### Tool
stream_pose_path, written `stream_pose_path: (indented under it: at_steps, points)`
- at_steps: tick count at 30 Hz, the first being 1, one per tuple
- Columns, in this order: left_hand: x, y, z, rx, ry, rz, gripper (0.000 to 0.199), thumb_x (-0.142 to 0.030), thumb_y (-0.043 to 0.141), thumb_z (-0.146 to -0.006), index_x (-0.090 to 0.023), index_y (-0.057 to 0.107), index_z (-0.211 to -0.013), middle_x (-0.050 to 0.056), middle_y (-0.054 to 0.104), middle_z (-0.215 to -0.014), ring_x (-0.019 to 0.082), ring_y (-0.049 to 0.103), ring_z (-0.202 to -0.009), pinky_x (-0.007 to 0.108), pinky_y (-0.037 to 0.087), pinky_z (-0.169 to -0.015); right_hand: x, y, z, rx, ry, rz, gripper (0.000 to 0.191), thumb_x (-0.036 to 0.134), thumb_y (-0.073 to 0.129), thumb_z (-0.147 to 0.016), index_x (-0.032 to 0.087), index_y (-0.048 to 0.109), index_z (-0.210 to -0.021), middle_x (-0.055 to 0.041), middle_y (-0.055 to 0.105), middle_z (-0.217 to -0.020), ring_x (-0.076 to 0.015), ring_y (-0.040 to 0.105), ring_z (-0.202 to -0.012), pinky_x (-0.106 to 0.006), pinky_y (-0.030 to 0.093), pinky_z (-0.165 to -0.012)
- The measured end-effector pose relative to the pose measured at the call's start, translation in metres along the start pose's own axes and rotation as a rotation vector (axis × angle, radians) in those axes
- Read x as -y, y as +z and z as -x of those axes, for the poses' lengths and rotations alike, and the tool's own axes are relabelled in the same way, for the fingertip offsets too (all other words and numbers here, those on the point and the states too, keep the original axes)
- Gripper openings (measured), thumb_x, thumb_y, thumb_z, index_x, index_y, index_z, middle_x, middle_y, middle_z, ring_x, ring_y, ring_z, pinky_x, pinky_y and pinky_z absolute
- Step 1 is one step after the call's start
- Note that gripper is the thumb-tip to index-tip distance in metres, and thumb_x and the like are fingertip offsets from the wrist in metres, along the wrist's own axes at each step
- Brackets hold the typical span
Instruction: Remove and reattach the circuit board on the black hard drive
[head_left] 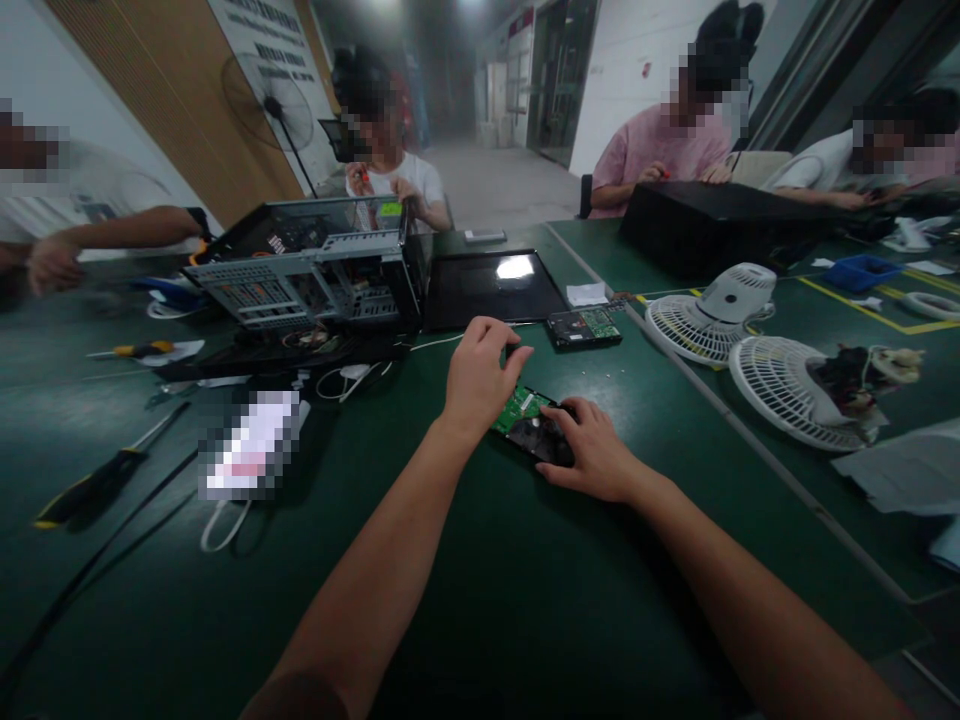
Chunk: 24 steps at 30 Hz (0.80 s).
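A hard drive (531,428) lies on the green table with its green circuit board facing up. My right hand (592,450) grips its near right end, with the thumb on the near edge and the fingers over the far side. Above the drive's left end is my left hand (484,375), its fingers closed in a pinch. A small dark tip shows between thumb and forefinger, too little to name. A second hard drive (585,328) rests a little farther back, and a few tiny bright bits, perhaps screws, lie between the two.
An opened computer case (315,270) stands back left beside a dark panel (495,285). To the left lie a screwdriver (112,470) and a phone (253,445) with a cable. White fan parts (795,390) lie on the right. Several people sit around the table.
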<state>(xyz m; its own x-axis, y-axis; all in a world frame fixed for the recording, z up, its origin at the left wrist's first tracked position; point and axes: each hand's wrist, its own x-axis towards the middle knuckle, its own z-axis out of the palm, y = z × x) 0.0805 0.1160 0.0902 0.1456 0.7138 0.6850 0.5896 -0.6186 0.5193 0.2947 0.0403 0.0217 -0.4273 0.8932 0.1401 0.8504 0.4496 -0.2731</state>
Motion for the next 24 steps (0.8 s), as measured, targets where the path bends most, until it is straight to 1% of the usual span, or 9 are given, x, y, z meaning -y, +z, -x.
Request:
stream_pose_path:
  at_steps: [4, 7, 9, 13, 14, 19, 22, 24]
  points:
    - [-0.0010, -0.0023, -0.0011, 0.006, 0.010, -0.081, 0.005, -0.017, 0.068, -0.093, -0.020, 0.068, -0.096, 0.006, 0.062, -0.103, 0.022, 0.060, -0.099, 0.038, 0.052, -0.091, -0.0003, 0.0002, -0.0002, -0.007, -0.004, -0.004, 0.081, 0.064, 0.067, -0.081, 0.022, 0.048, -0.148, -0.0194, 0.047, -0.137, -0.0407, 0.046, -0.124, -0.060, 0.041, -0.104]
    - [-0.0022, -0.0033, -0.0017, 0.035, 0.021, -0.063, 0.012, -0.012, 0.061, -0.095, -0.021, 0.069, -0.100, 0.006, 0.066, -0.104, 0.021, 0.063, -0.099, 0.037, 0.053, -0.090, 0.0003, -0.0004, -0.0004, -0.005, -0.001, -0.002, 0.081, 0.064, 0.067, -0.081, 0.022, 0.048, -0.147, -0.0197, 0.047, -0.136, -0.0409, 0.047, -0.123, -0.060, 0.041, -0.103]
    - [-0.0029, -0.0037, -0.0020, 0.055, 0.033, -0.046, 0.013, -0.011, 0.060, -0.096, -0.020, 0.068, -0.101, 0.006, 0.068, -0.105, 0.020, 0.065, -0.098, 0.036, 0.053, -0.091, 0.0006, -0.0008, -0.0004, -0.004, -0.003, -0.003, 0.081, 0.063, 0.068, -0.081, 0.022, 0.048, -0.147, -0.0201, 0.047, -0.136, -0.0412, 0.047, -0.123, -0.060, 0.041, -0.102]
    - [-0.0028, -0.0034, -0.0021, 0.054, 0.048, -0.033, 0.004, -0.018, 0.067, -0.094, -0.020, 0.067, -0.098, 0.005, 0.070, -0.102, 0.020, 0.066, -0.096, 0.035, 0.054, -0.090, -0.0004, 0.0001, -0.0002, -0.015, -0.009, -0.001, 0.079, 0.063, 0.068, -0.081, 0.022, 0.049, -0.147, -0.0200, 0.047, -0.137, -0.0414, 0.047, -0.123, -0.061, 0.041, -0.103]
    - [-0.0023, -0.0030, -0.0019, 0.047, 0.042, -0.033, 0.005, -0.020, 0.069, -0.093, -0.020, 0.066, -0.096, 0.005, 0.070, -0.100, 0.019, 0.066, -0.094, 0.035, 0.054, -0.089, -0.0008, 0.0005, -0.0002, -0.015, -0.010, 0.000, 0.079, 0.063, 0.068, -0.082, 0.022, 0.049, -0.147, -0.0201, 0.047, -0.137, -0.0414, 0.047, -0.123, -0.061, 0.041, -0.103]
    - [0.0016, 0.0014, -0.0001, 0.012, -0.013, -0.022, 0.019, -0.028, 0.077, -0.088, -0.020, 0.061, -0.090, 0.004, 0.069, -0.095, 0.019, 0.066, -0.090, 0.035, 0.055, -0.083, -0.0017, 0.0013, -0.0002, -0.002, -0.007, 0.005, 0.081, 0.064, 0.068, -0.081, 0.021, 0.048, -0.147, -0.0209, 0.046, -0.138, -0.0415, 0.046, -0.124, -0.060, 0.041, -0.102]
    - [0.0041, 0.0039, 0.0006, -0.003, -0.037, 0.001, 0.021, -0.028, 0.079, -0.087, -0.020, 0.059, -0.091, 0.004, 0.069, -0.095, 0.019, 0.066, -0.091, 0.034, 0.056, -0.083, -0.0014, 0.0010, -0.0002, -0.003, -0.005, 0.004, 0.081, 0.063, 0.068, -0.082, 0.022, 0.047, -0.148, -0.0207, 0.046, -0.138, -0.0414, 0.047, -0.124, -0.060, 0.041, -0.102]
    - [0.0045, 0.0038, 0.0003, 0.001, -0.027, 0.003, 0.017, -0.024, 0.076, -0.089, -0.020, 0.060, -0.093, 0.004, 0.069, -0.097, 0.020, 0.066, -0.093, 0.035, 0.056, -0.085, -0.0011, 0.0007, -0.0001, -0.007, -0.010, -0.001, 0.080, 0.063, 0.067, -0.082, 0.022, 0.048, -0.147, -0.0202, 0.047, -0.137, -0.0411, 0.047, -0.123, -0.060, 0.041, -0.102]
